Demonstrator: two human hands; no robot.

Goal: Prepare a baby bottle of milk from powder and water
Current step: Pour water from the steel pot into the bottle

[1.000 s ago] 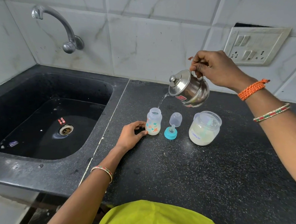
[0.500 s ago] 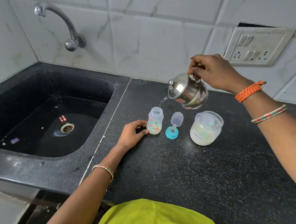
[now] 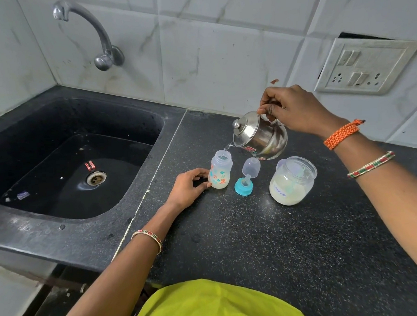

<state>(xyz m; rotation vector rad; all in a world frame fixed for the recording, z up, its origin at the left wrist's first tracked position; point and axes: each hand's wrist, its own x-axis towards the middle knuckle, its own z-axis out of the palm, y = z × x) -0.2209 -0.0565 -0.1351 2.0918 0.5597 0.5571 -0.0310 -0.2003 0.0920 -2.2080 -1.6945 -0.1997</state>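
1. Bottle point(image 3: 220, 171) upright on our counter point(image 3: 255, 240), beside the sink point(image 3: 69, 153); our left hand point(image 3: 187, 188) pinches its base.
2. Our right hand point(image 3: 294, 109) grips the tilted steel kettle point(image 3: 260, 135), water falling into the bottle's mouth.

Glossy steel kettle point(image 3: 262, 137), translucent plastic bottle point(image 3: 220, 170), speckled stone counter point(image 3: 267, 239).

The small translucent baby bottle point(image 3: 220, 171), printed with coloured patterns, stands upright and uncapped on the black speckled counter, a pale layer at its bottom. A steel kettle point(image 3: 260, 135) with a knobbed lid is tilted above it, a thin stream of water running from its spout into the bottle's mouth. Just right of the bottle lie the teal nipple ring point(image 3: 243, 186) and clear cap point(image 3: 251, 167), then the formula jar point(image 3: 291, 181) of whitish powder.
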